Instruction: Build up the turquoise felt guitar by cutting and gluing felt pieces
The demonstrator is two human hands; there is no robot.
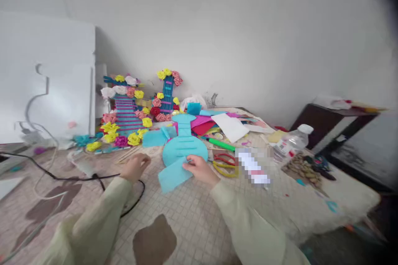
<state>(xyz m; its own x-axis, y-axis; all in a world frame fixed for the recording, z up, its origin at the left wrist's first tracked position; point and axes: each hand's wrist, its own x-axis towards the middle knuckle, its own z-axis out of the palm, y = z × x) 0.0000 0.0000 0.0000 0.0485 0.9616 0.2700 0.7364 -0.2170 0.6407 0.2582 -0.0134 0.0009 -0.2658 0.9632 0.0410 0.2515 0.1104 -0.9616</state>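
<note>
The left hand (136, 167) has bent fingers; I can't tell if they hold anything. Next, the blue paper (174, 175) seems not stuck yet and slants up to the right. Behind it on the desk (199, 223), the blue guitar shape (184, 149) looks cut and ridged already, its long neck pointing to the wall (248, 49). The right hand (201, 169) pinches the paper.

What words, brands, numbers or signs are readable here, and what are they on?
None are readable.
Plastic bottle: its label is too blurred to read.
White item left of it: pixelated, so any print is hidden.
Blue paper in the right hand: no writing visible.
</note>
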